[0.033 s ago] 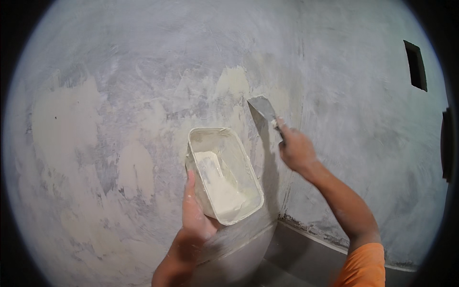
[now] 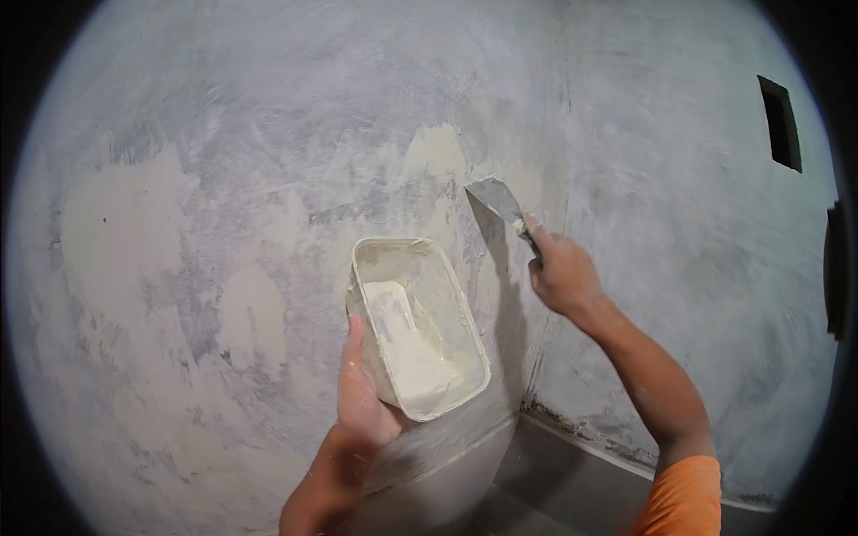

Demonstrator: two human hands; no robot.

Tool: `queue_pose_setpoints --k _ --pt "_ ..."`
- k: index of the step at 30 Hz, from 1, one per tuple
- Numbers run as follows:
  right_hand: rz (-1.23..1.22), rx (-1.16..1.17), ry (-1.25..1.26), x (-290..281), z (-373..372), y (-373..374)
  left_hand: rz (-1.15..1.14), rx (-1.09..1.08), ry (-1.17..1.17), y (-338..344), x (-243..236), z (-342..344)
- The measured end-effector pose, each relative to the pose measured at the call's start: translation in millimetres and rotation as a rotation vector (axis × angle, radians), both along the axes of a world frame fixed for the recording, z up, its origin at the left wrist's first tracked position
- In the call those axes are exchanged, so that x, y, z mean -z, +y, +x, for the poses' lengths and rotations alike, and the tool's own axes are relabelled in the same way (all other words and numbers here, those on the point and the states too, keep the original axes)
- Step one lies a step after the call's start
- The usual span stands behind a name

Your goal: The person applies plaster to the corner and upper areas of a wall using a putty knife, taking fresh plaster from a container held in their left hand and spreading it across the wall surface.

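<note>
My left hand (image 2: 365,402) grips a rectangular plastic tub (image 2: 465,308) from its left side and below, tilted so its inside shows. Cream-coloured filler paste (image 2: 420,362) lies in the bottom of the tub, and smears coat its walls. In my right hand (image 2: 565,277) is a putty knife (image 2: 497,198), held by its dark handle with the fingers wrapped round it. The blade's edge is at the wall (image 2: 357,98), close to a fresh cream patch (image 2: 436,152); whether it touches cannot be made out. Some paste clings to the blade near the handle.
Cream patches (image 2: 121,223) of filler mark the grey wall on the left. An inside corner meets a second grey wall (image 2: 661,268) with a dark rectangular opening (image 2: 780,123). Below the corner runs a grey ledge (image 2: 559,469) with a rough edge.
My right hand and the putty knife have shifted slightly to the right. My left hand and the tub have hardly moved.
</note>
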State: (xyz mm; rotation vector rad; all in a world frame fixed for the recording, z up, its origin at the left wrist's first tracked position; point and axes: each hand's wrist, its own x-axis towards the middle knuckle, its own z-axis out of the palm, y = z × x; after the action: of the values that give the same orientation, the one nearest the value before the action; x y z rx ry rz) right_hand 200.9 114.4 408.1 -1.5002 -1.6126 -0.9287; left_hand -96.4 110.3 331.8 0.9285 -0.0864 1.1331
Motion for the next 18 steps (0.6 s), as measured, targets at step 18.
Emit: queue_pose_setpoints --k 18 --pt "-0.335 -0.241 -0.005 37.8 -27.8 -18.7 -0.037 -0.293 -0.023 -10.4 13.1 26.9"
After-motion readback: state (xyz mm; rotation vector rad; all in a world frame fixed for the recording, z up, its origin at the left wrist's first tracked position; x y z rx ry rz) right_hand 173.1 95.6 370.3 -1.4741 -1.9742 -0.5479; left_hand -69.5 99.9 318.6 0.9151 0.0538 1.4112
